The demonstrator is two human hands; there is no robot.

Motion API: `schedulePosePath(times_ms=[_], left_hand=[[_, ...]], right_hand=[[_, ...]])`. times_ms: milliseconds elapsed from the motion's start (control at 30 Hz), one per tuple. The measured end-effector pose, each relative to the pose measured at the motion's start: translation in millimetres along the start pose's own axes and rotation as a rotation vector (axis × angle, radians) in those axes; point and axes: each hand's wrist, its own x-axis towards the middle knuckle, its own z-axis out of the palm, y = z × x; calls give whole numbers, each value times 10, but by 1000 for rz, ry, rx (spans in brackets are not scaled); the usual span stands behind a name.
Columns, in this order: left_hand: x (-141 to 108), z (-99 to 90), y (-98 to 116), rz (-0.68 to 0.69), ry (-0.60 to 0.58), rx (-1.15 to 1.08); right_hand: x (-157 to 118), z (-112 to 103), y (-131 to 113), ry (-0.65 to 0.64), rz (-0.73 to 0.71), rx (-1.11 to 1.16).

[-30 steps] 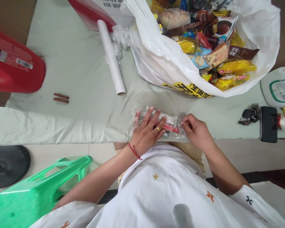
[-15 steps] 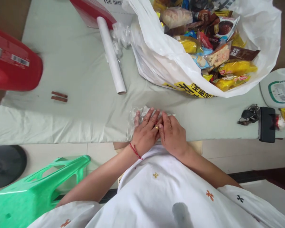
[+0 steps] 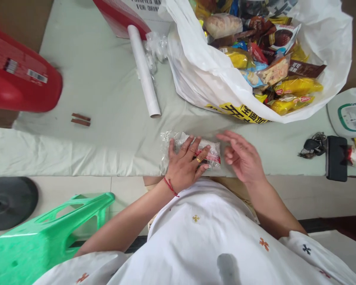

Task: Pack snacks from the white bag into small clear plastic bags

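A small packet wrapped in clear plastic (image 3: 214, 152), white with red and dark markings, lies near the table's front edge. My left hand (image 3: 185, 160) rests flat on it with fingers spread, covering its middle; loose clear film sticks out on the left. Just right of the packet, my right hand (image 3: 245, 157) is raised and apart from it, fingers partly stretched and nothing in them. Beyond the hands stands a white plastic bag (image 3: 192, 79) full of wrapped snacks (image 3: 296, 85).
A white roll (image 3: 144, 73) lies behind the left hand, beside crumpled clear plastic (image 3: 157, 45). Two brown strips (image 3: 80, 119) and a red container (image 3: 23, 75) are on the left. Keys (image 3: 313, 145), a black phone (image 3: 336, 158) and a white jug (image 3: 351, 111) sit right. A green stool (image 3: 32, 245) stands below.
My right hand has lifted off the packet and moved right, uncovering the packet's right end. My left hand stays on the packet. The view has shifted slightly.
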Motion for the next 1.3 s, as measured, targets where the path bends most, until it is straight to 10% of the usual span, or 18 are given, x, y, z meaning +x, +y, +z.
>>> schedulePosePath(times_ms=[133, 300, 467, 700, 867, 1100, 1300], left_hand=[[5, 7, 0, 2, -1, -10], [7, 27, -7, -19, 15, -32], [-80, -46, -3, -42, 106, -65], [-363, -236, -186, -418, 490, -16], [-431, -226, -461, -703, 390, -24], [-270, -222, -516, -626, 432, -37], [-205, -375, -597, -860, 439, -406]], right_hand=[[-24, -134, 70, 234, -397, -368], [-77, 16, 391, -199, -682, -1024], [-141, 123, 631, -295, -774, -1399], [-165, 117, 549, -278, -747, -1453], [-167, 163, 391, -312, -765, -1456], [-77, 413, 281, -471, -870, -1396], [41, 532, 396, -502, -859, -1399]])
